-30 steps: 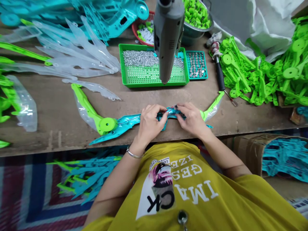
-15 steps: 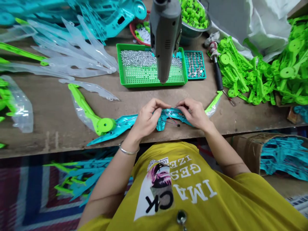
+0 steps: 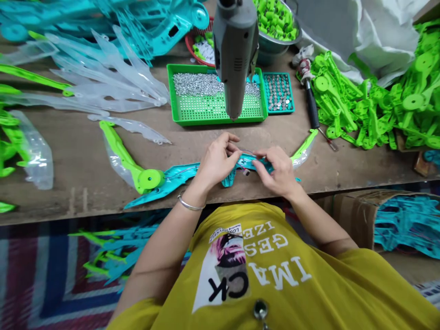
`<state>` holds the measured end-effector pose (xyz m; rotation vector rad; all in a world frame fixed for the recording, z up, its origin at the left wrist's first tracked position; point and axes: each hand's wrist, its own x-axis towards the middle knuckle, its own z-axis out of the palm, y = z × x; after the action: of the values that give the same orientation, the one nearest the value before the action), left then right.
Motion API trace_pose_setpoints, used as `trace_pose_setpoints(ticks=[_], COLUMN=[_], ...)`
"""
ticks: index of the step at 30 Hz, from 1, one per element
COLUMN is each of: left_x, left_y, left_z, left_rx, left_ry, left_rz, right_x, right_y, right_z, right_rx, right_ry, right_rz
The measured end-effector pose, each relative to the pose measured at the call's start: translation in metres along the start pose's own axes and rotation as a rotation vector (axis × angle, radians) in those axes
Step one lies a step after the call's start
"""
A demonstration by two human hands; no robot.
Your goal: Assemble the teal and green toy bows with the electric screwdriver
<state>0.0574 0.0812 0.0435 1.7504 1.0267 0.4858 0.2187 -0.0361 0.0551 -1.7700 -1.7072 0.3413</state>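
Green tray [image 3: 218, 117] holds silvery pieces; teal tray [image 3: 294, 98], round metal ones. Left hand [image 3: 218, 160], right hand [image 3: 279, 169] bend over blue frame [image 3: 178, 173] on surface [image 3: 185, 137], fingers narrow; grip unclear.

The worktop [image 3: 192, 137] looks like wood, matt brown and scuffed, with pale scrape marks towards its near edge. Along that edge, the turquoise frame [image 3: 182, 173] is smooth, glossy plastic; the green limb [image 3: 118, 145] on it is shiny plastic too. Near the far left corner, the clear blades [image 3: 113, 89] are smooth, translucent plastic. The small screws [image 3: 199, 84] are bright metal in a perforated plastic tray [image 3: 220, 120]. The bowl [image 3: 275, 46] looks like smooth metal, the shirt [image 3: 275, 247] matt cloth, the bangle [image 3: 190, 206] polished metal.
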Motion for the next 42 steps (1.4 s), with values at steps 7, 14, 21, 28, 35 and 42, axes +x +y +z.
trace_pose_setpoints(ticks=[7,14,21,28,35,42], left_x=[0.000,0.002,0.011,0.015,0.017,-0.003], left_y=[0.003,0.004,0.001,0.004,0.005,-0.007], left_z=[-0.003,-0.008,-0.006,-0.004,-0.004,-0.024], left_rx=[0.079,0.063,-0.095,-0.117,-0.119,0.336], left_ry=[0.008,-0.101,-0.081,-0.066,-0.174,-0.157], left_rz=[0.072,0.049,-0.044,0.031,0.000,0.234], right_x=[-0.011,-0.010,-0.019,-0.034,-0.037,-0.037], right_y=[-0.023,-0.018,-0.022,-0.021,-0.019,-0.019], right_z=[0.026,0.030,0.048,0.060,0.063,0.064], right_rx=[-0.017,-0.031,-0.060,-0.201,-0.166,-0.100], right_ry=[-0.034,-0.070,0.064,0.114,0.141,0.123], right_rz=[0.087,0.116,-0.025,-0.179,-0.165,-0.107])
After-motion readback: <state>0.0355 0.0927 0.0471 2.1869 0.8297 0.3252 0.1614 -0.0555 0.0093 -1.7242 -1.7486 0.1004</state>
